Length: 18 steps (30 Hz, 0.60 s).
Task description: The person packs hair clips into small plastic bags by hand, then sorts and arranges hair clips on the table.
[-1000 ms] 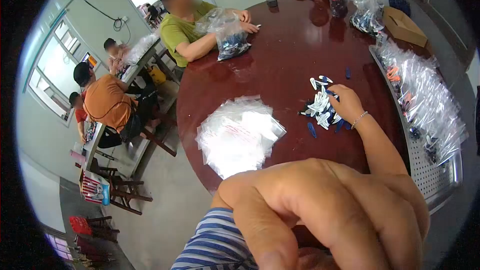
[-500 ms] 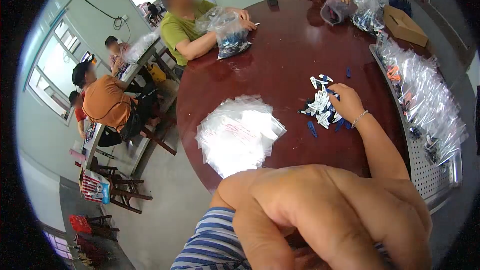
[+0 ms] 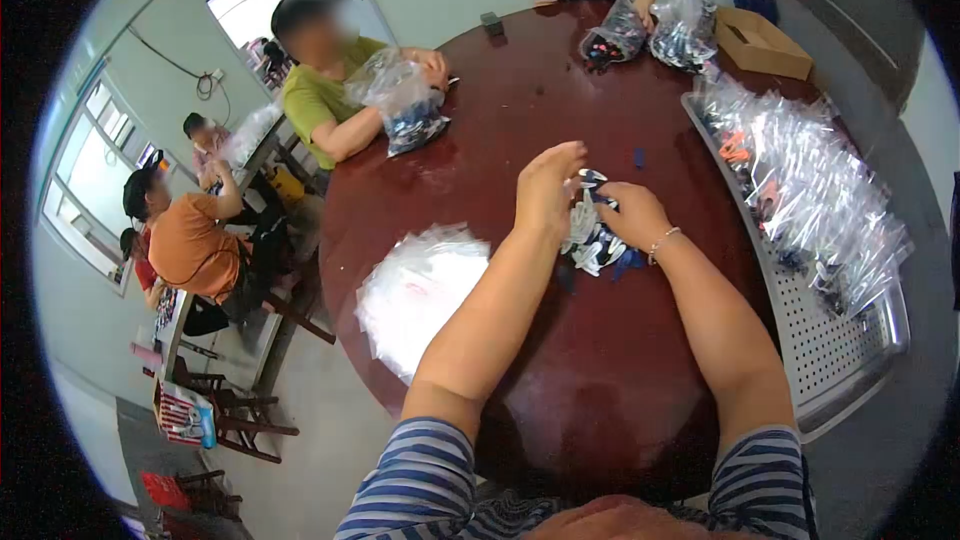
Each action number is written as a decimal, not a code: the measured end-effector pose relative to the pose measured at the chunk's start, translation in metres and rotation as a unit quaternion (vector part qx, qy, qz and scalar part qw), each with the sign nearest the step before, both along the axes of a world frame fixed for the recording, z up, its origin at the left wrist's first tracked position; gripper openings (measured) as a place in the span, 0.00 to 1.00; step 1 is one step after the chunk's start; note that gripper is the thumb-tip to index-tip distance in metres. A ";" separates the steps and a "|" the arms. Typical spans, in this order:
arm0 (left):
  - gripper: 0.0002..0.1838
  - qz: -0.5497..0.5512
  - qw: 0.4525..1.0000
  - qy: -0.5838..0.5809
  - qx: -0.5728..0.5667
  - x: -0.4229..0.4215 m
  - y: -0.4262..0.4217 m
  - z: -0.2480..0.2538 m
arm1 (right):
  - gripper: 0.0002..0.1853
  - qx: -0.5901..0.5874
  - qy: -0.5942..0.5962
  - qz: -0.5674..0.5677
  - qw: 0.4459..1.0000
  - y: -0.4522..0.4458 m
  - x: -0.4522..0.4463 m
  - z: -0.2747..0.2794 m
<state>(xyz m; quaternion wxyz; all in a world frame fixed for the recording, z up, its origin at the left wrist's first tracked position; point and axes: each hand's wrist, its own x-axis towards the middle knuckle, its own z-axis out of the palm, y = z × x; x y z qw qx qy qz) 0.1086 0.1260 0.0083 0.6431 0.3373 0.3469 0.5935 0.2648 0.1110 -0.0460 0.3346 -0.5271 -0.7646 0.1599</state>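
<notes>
A pile of snap hair clips (image 3: 583, 227), white and dark blue, lies on the round dark red table (image 3: 470, 140). My left hand (image 3: 546, 188) is held at the pile's left edge, open, fingers stretched forward and nothing visible in it. From the other side, my right hand (image 3: 638, 216), with a bracelet at the wrist, curls its thumb and fingers around clips at the top of the pile. Part of the pile is hidden behind my hands. Left of my left forearm, clear plastic bags (image 3: 420, 280) lie in a fanned stack.
A perforated metal tray (image 3: 835, 340) on the right carries many filled clear packets (image 3: 800, 180). Filled bags (image 3: 685, 30) and a cardboard box (image 3: 765, 45) stand at the back. A person in green (image 3: 330, 100) sits at the left with a bag of clips (image 3: 415, 130); another person sits opposite.
My left hand has gone from close before the camera to the clip pile. My right hand stays at the pile, fingers now around clips. The view has shifted; the person opposite's bag sits differently.
</notes>
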 end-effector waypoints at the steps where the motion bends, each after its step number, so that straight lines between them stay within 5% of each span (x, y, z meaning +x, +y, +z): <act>1: 0.11 -0.003 1.000 0.000 -0.001 0.001 0.015 -0.015 | 0.15 0.003 -0.003 0.000 1.000 0.005 0.001 -0.005; 14: 0.13 0.025 0.948 0.317 0.029 0.046 0.113 -0.052 | 0.13 -0.063 0.021 -0.030 0.997 -0.002 0.001 0.012; 18: 0.15 0.095 0.867 0.467 0.147 0.043 0.113 -0.067 | 0.14 -0.057 0.014 -0.027 0.998 0.001 0.001 0.009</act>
